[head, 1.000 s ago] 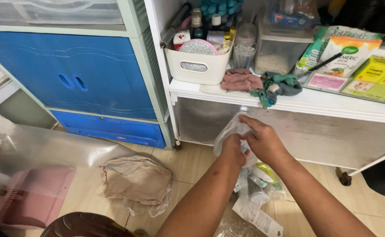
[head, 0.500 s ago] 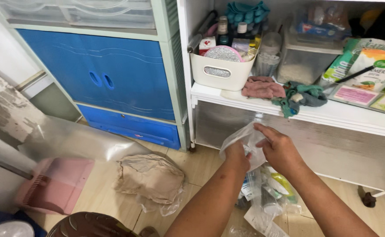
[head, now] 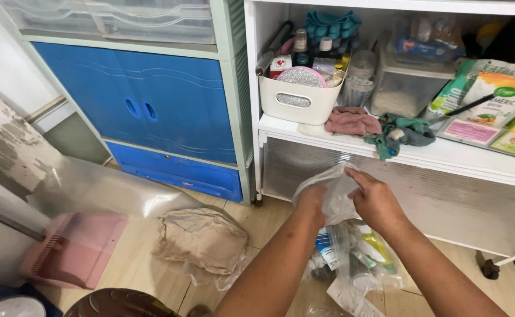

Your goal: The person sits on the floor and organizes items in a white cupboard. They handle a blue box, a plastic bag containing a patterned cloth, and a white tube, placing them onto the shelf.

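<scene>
One blue two-door cabinet (head: 152, 100) fills the left, its two oval handle holes side by side, with one blue drawer (head: 181, 170) beneath. To its right stands one white shelf unit (head: 445, 155), carrying one white basket (head: 297, 100) packed with bottles, two crumpled cloths, one pink (head: 351, 122) and one green-grey (head: 399, 132), and one clear lidded tub (head: 407, 82). On the tiled floor lie one clear plastic sheet (head: 105, 191), one pink dustpan (head: 73, 249) and one crumpled brown paper wad (head: 199, 240). Both arms reach forward in front of the shelf unit's lower panel. The left hand (head: 312, 202) and the right hand (head: 376, 202) each pinch the mouth of one clear plastic bag (head: 335, 194), held off the floor between them, fingers closed on its film. Below the bag lies a pile of small packets and tubes (head: 351, 261); their number cannot be told.
</scene>
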